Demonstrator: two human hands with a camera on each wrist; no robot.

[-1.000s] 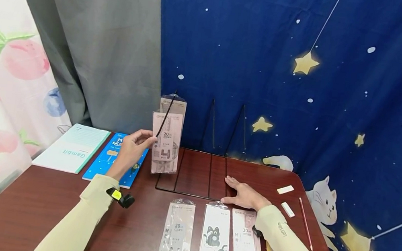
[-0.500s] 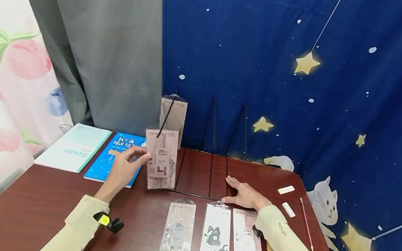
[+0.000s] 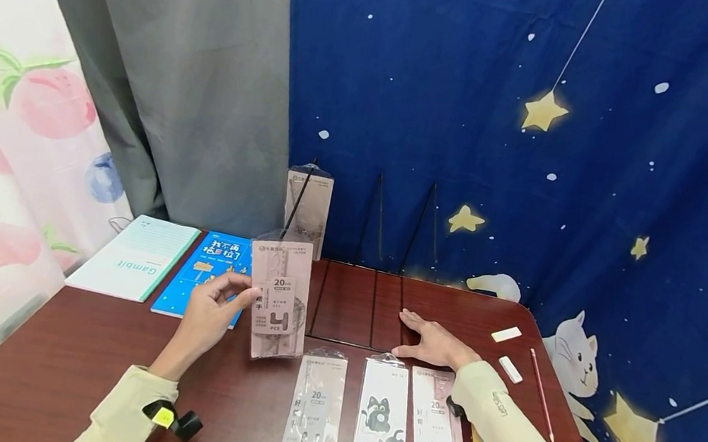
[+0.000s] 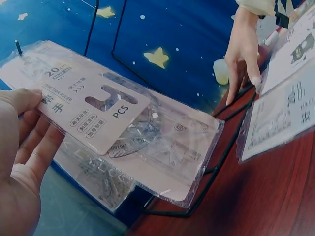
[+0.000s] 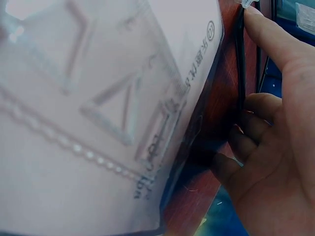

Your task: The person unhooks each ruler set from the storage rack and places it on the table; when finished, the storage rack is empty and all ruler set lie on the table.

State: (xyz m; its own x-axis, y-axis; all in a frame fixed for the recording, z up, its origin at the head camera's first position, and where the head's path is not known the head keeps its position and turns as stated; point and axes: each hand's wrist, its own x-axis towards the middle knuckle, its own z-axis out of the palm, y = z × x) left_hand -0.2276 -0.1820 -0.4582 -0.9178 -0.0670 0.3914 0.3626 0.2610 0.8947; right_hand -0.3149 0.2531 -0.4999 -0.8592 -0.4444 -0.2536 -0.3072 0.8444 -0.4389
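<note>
A pink ruler set in a clear sleeve (image 3: 278, 345) is pinched along its left edge by my left hand (image 3: 207, 317), thumb in front. Its top flap is at the front tip of the left hook (image 3: 295, 208) of a black wire rack; in the left wrist view the hook tip (image 4: 18, 46) pokes out by that flap. Farther back on the same hook hangs another ruler set (image 3: 315, 207). My right hand (image 3: 435, 341) rests with extended fingers at the right side of the rack's base (image 3: 374, 312). In the right wrist view its thumb (image 5: 270, 34) lies near the black wire.
Three packaged ruler sets lie in front: a pink one (image 3: 316, 416), one with black cats (image 3: 382, 409) and another pink one (image 3: 433, 421). Notebooks (image 3: 133, 257) and a blue book (image 3: 202, 270) lie left. Two erasers (image 3: 510, 369) and a pencil (image 3: 542, 396) lie right.
My left hand has drawn the front ruler set forward and down along the hook to its tip, away from the set behind. The right hand has stayed in place.
</note>
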